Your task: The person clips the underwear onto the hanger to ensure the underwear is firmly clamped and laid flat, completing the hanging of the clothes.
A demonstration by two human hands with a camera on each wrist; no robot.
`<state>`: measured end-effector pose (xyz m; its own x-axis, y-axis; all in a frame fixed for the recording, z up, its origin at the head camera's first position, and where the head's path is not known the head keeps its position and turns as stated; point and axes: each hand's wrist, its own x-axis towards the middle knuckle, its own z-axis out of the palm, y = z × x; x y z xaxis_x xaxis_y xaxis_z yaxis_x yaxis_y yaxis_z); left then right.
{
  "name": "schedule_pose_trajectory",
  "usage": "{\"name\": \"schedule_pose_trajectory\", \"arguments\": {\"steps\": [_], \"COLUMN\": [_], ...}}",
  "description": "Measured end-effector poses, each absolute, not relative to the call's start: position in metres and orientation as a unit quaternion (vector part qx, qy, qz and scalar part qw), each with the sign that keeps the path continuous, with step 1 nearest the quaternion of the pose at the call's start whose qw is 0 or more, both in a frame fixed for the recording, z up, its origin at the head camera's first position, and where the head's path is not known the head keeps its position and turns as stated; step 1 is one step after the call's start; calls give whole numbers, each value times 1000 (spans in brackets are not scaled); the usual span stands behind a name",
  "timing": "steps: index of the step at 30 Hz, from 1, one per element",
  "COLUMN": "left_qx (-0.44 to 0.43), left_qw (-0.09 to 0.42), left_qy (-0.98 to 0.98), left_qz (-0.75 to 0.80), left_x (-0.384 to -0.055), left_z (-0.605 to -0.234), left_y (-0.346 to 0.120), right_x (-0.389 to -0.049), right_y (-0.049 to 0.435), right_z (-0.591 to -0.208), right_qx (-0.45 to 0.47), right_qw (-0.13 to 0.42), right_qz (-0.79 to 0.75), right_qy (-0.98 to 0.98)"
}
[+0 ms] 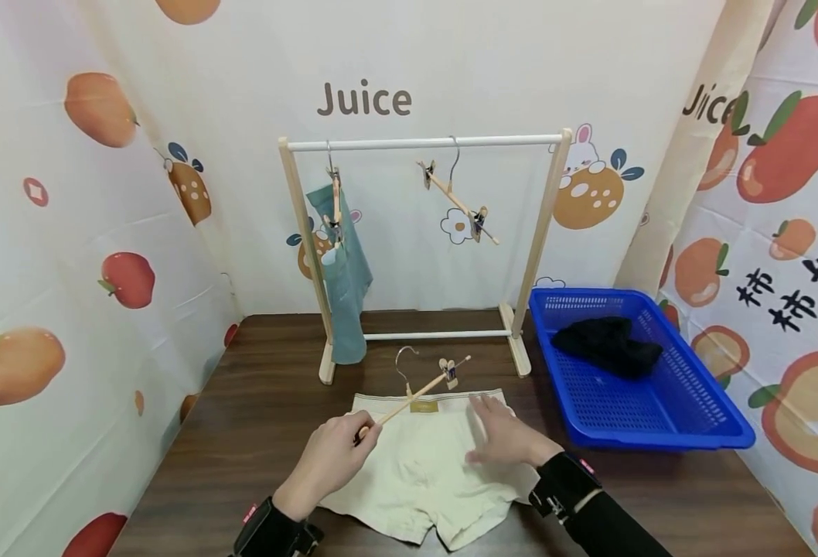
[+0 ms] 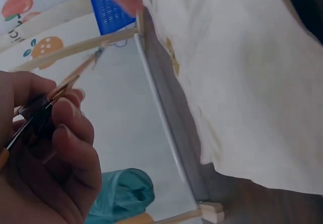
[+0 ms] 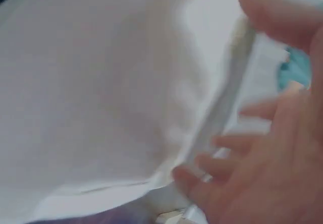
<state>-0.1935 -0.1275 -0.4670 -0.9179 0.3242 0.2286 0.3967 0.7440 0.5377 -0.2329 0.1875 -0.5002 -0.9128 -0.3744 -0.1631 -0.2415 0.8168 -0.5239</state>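
Note:
Cream shorts point(image 1: 416, 472) lie spread on the dark wooden table, waistband toward the rack. My left hand point(image 1: 334, 458) grips one end of a wooden clip hanger point(image 1: 419, 393) at its dark clip, over the left side of the waistband. The hanger's metal hook points away from me, and its other clip point(image 1: 448, 373) sits at the far right end of the bar. In the left wrist view, thumb and fingers point(image 2: 70, 128) close round the clip. My right hand point(image 1: 506, 435), fingers extended, is over the right side of the shorts near the waistband.
Behind the shorts stands a small rack point(image 1: 423, 144) with a white rail. Teal clothing point(image 1: 346, 286) hangs on its left from a clip hanger, and a bare clip hanger point(image 1: 459, 203) hangs farther right. A blue basket point(image 1: 632, 433) at right holds a black cloth item point(image 1: 607, 346).

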Motion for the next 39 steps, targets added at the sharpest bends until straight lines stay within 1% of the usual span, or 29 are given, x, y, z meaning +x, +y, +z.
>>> {"name": "schedule_pose_trajectory", "arguments": {"steps": [4,7,11,17,20,23,25,28,31,35,39], "left_qx": [-210,-239,-278,-298,-278,-229,-190,-144,-127,-120,-112], "left_qw": [27,-12,-56,-71,-62,-54,-57,-76,-106,-151,-170], "left_qy": [-930,-922,-906,-891,-892,-903,-911,-915,-912,-911,-923], "left_qz": [-299,-305,-314,-334,-351,-360,-361,-370,-376,-365,-327], "left_x": [-193,-194,-199,-213,-226,-241,-249,-260,-268,-274,-274], "left_z": [-468,-467,-464,-468,-474,-480,-484,-493,-504,-515,-517], "left_y": [-131,-134,-137,-138,-135,-131,-128,-126,-123,-119,-116], "right_x": [-240,-244,-244,-243,-245,-248,-251,-256,-261,-264,-265], "right_y": [188,191,196,205,206,204,203,200,199,198,198], "right_z": [-484,-475,-472,-476,-479,-482,-486,-493,-504,-517,-522], "right_qx": [-124,-117,-146,-195,-208,-201,-187,-160,-137,-121,-133], "right_qw": [61,36,52,81,91,97,92,77,71,108,133], "right_qz": [-345,-376,-407,-409,-382,-367,-366,-362,-349,-341,-339], "right_qy": [928,919,900,888,896,903,907,915,924,926,922]}}
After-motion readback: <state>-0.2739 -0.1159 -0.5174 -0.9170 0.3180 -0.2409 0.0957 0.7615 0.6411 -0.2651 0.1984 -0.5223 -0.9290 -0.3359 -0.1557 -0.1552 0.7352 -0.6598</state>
